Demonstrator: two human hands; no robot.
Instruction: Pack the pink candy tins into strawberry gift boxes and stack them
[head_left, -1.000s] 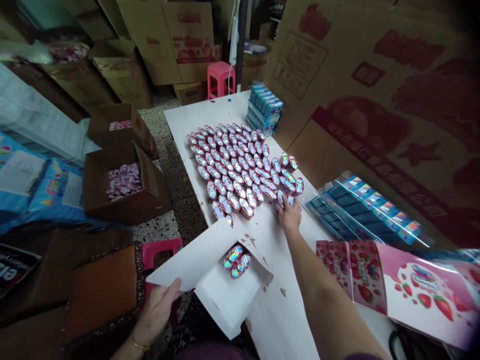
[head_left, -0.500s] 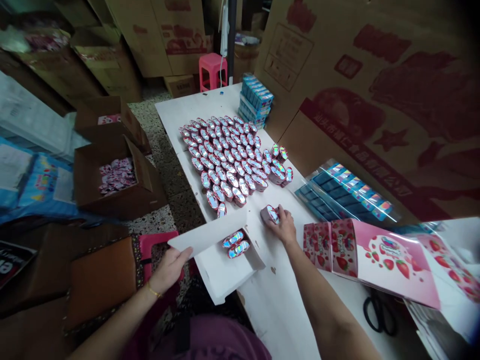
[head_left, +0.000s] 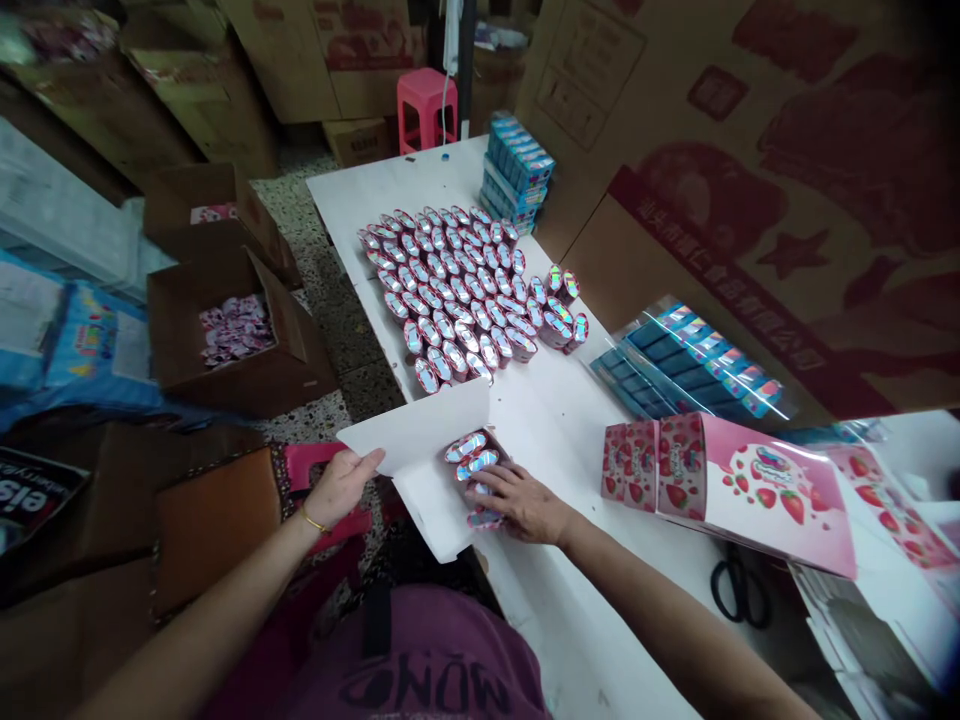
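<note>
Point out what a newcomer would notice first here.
Rows of small oval tubs with holographic lids cover the far end of the white table. Nearest, the right hand rests on a few tubs in a white card box, whose flap the left hand holds. A pink strawberry-printed carton lies to the right.

Shiny foil-wrapped candy tubs (head_left: 474, 455) were clustered inside a white cardboard box (head_left: 412, 430) on the bench (head_left: 570, 430).
</note>
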